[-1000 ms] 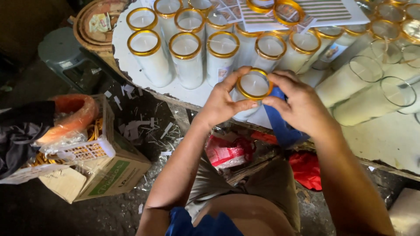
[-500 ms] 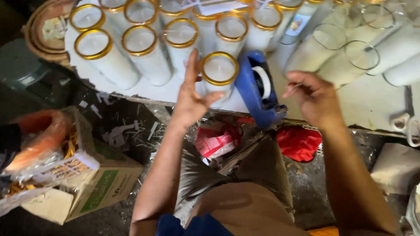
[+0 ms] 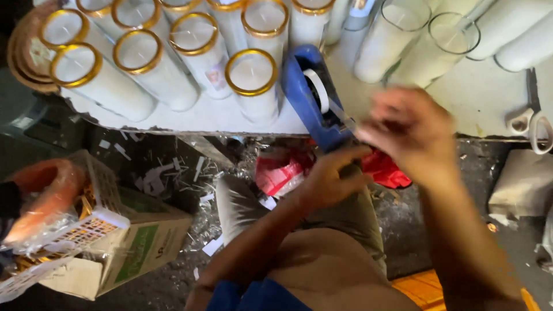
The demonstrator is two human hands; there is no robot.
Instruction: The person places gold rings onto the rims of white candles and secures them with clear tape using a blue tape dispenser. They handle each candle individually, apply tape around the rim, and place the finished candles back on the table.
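Gold-rimmed candle jars point(image 3: 252, 80) crowd the tabletop point(image 3: 478, 103) left of the blue tape dispenser point(image 3: 311, 98); clear glasses point(image 3: 397, 34) block behind it. Bare strip to the right, w/ scissors point(image 3: 533, 124) at the edge. Floor below cluttered: cardboard box point(image 3: 144, 247), white basket point(image 3: 69, 236).

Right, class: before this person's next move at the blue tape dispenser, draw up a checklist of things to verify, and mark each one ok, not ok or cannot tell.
1. Left hand steadies the blue tape dispenser at its near end: ok.
2. Right hand is at the dispenser's cutting end: ok, though motion blurs it.
3. A strip of tape is pinched in the right hand: cannot tell.
4. Gold-rimmed candle glass stands upright beside the dispenser: ok.
5. Dispenser fully supported on the white table: not ok, its near end overhangs the edge.
6. Scissors lie apart from both hands: ok.
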